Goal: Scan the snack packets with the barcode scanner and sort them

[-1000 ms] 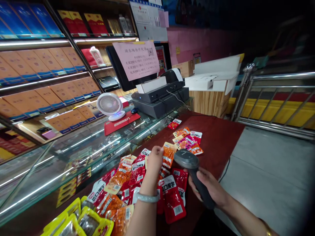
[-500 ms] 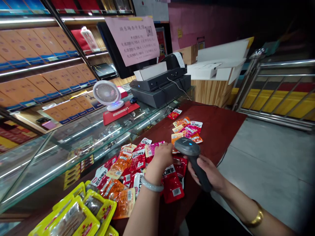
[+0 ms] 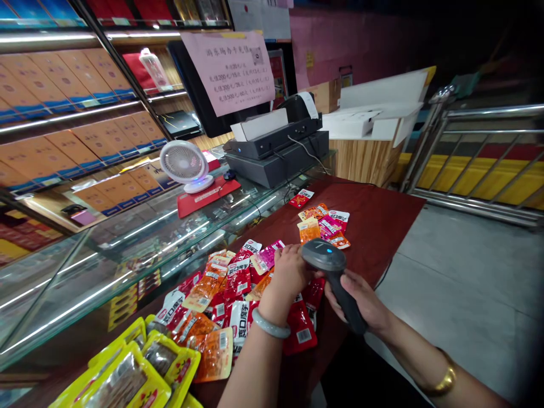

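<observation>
My right hand (image 3: 361, 300) is wrapped round the handle of a dark grey barcode scanner (image 3: 325, 256), whose head points left with a small blue light on top. My left hand (image 3: 291, 273), with a pale bangle at the wrist, is curled just left of the scanner head, over a pile of snack packets. Its fingertips are hidden, so whatever they grip does not show. Around it lie red packets (image 3: 238, 277), orange packets (image 3: 208, 286) and a pink packet (image 3: 267, 256). A smaller group holds an orange packet (image 3: 309, 230) and a magenta packet (image 3: 334, 225).
Yellow snack packs (image 3: 127, 377) are heaped at the near left. The brown counter top (image 3: 374, 209) adjoins a glass display case (image 3: 140, 249). Farther back stand a white fan (image 3: 183, 161), a till (image 3: 276, 156) and a screen with a pink notice (image 3: 232, 73). A metal railing (image 3: 488, 133) is at right.
My left hand has shifted slightly right, closer to the scanner head. An orange packet that showed beside the scanner now appears differently placed in the far group. The right hand and scanner stay almost still.
</observation>
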A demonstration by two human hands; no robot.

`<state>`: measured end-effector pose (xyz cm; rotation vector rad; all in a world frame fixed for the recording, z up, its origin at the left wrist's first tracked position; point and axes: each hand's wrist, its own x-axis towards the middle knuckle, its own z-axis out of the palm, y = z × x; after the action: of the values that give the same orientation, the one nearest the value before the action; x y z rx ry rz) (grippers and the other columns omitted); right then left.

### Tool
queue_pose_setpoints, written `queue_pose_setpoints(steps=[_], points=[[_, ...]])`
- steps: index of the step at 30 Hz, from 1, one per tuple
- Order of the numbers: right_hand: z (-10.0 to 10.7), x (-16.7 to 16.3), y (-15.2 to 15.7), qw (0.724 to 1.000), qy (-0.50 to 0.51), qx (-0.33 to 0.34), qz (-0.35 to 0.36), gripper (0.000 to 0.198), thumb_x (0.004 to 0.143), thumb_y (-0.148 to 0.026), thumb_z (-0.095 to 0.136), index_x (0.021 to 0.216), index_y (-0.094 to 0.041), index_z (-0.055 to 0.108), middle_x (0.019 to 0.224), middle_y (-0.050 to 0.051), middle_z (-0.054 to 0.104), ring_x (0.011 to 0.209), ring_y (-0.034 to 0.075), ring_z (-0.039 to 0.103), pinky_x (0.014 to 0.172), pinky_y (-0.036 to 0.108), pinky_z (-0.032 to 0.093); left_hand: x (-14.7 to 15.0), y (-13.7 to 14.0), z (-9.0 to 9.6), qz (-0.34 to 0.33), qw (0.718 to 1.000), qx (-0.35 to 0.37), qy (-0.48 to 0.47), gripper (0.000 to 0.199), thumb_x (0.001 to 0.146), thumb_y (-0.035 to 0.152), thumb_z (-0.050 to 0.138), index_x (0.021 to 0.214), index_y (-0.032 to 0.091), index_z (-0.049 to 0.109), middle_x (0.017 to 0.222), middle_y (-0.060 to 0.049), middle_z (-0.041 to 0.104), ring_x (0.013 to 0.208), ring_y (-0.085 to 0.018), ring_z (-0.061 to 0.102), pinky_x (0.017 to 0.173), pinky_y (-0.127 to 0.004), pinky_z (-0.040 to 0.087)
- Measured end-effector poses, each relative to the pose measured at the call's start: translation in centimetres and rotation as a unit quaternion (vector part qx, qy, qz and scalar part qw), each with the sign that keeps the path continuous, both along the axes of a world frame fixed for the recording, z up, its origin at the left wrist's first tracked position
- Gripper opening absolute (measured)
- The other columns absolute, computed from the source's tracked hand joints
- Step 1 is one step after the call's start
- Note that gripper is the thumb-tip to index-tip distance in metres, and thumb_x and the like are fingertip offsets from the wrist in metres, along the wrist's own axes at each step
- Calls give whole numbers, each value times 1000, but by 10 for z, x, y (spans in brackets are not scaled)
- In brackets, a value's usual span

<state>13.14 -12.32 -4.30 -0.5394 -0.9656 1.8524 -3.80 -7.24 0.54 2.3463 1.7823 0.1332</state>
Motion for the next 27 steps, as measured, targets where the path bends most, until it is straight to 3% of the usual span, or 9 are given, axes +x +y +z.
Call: queue_pose_setpoints(steps=[5, 12, 14, 17, 19, 21, 24, 27], points=[[-2, 1, 0, 1000, 2, 6, 4, 45, 88, -56, 62, 107, -15, 61, 61, -2, 60, 38, 9, 50, 35, 18, 40, -10, 3, 3, -33, 996, -75, -37, 51, 83, 43, 64, 132, 32, 56, 150, -6, 47, 144, -33, 30, 118, -61, 10], [2, 2, -1, 1000, -4, 4, -2, 48, 87, -55, 63, 110, -13, 61, 61, -1, 60, 39, 9, 50, 35, 18, 39, -13, 2, 25, -17, 993, -115, 37, 78, 48, 50, 87, 120, 26, 64, 136, -13, 54, 130, -40, 45, 112, -54, 30], [3, 2, -1, 1000, -4, 0, -1, 48, 87, -56, 64, 109, -13, 60, 62, -1, 60, 40, 9, 50, 35, 18, 39, -9, 2, 27, -28, 990, -132, 46, 68, 47, 44, 89, 109, 25, 69, 128, -12, 58, 124, -40, 50, 108, -52, 35], [4, 2, -2, 1000, -10, 2, -8, 47, 86, -57, 64, 106, -15, 60, 62, -2, 60, 39, 9, 48, 35, 18, 39, -6, 4, 26, -46, 986, -157, 27, 33, 56, 36, 85, 85, 25, 73, 104, -7, 68, 108, -33, 60, 100, -44, 42], [4, 2, -2, 1000, -15, 6, -12, 46, 86, -58, 64, 103, -15, 60, 60, -2, 59, 38, 9, 47, 34, 18, 39, -6, 5, 25, -34, 989, -145, 14, 29, 60, 35, 83, 86, 26, 72, 99, -6, 70, 106, -30, 62, 99, -41, 43], [5, 1, -2, 1000, -16, 8, -15, 46, 85, -59, 64, 100, -16, 60, 60, -2, 59, 38, 8, 47, 34, 18, 39, -6, 2, 25, -28, 992, -125, 11, 46, 59, 39, 84, 101, 27, 70, 108, -7, 69, 110, -31, 61, 100, -42, 43], [6, 1, -2, 1000, -11, 4, -17, 48, 85, -59, 64, 103, -15, 60, 60, -2, 59, 38, 9, 47, 33, 18, 39, -2, -5, 24, -15, 993, -112, 28, 86, 48, 46, 89, 126, 23, 58, 127, -14, 61, 119, -37, 56, 103, -45, 41], [6, 2, -3, 1000, -6, -1, -13, 47, 85, -58, 65, 105, -16, 60, 62, -2, 60, 39, 9, 47, 34, 18, 39, -1, -6, 19, 20, 995, -91, 23, 93, 48, 42, 90, 130, 18, 52, 126, -18, 59, 117, -37, 57, 100, -44, 43]])
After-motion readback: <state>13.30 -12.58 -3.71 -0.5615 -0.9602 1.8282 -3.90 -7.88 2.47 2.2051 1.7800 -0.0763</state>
